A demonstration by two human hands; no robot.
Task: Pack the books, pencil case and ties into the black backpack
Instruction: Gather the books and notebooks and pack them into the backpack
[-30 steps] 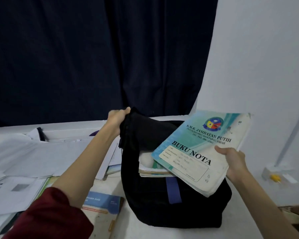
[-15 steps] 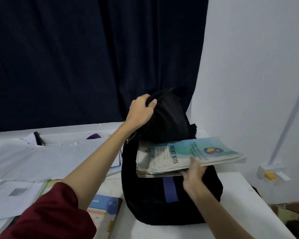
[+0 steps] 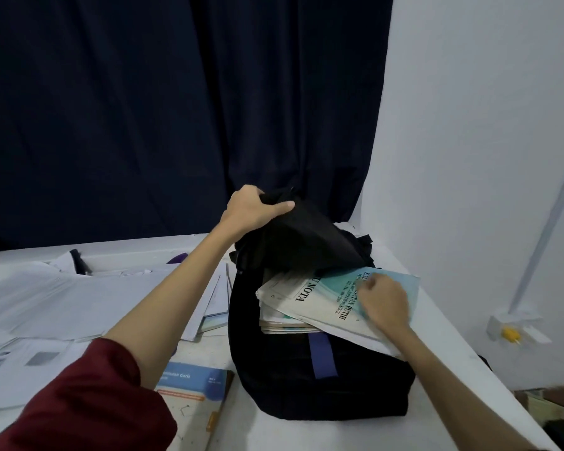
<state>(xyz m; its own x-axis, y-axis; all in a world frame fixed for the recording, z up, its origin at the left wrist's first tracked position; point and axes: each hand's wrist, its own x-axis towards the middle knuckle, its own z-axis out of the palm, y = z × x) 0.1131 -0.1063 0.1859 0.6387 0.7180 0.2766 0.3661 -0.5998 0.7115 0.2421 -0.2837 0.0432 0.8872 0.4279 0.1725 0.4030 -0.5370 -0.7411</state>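
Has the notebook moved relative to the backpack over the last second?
Yes. The notebook, held by the right hand, has gone down and in, under the flap of the backpack.

notebook cover (image 3: 326, 297) — "NOTA", "PUTIH" | blue book (image 3: 192, 384) on table — "Garis"

Notebook (image 3: 326, 304) in backpack (image 3: 323, 379) on table (image 3: 274, 431)
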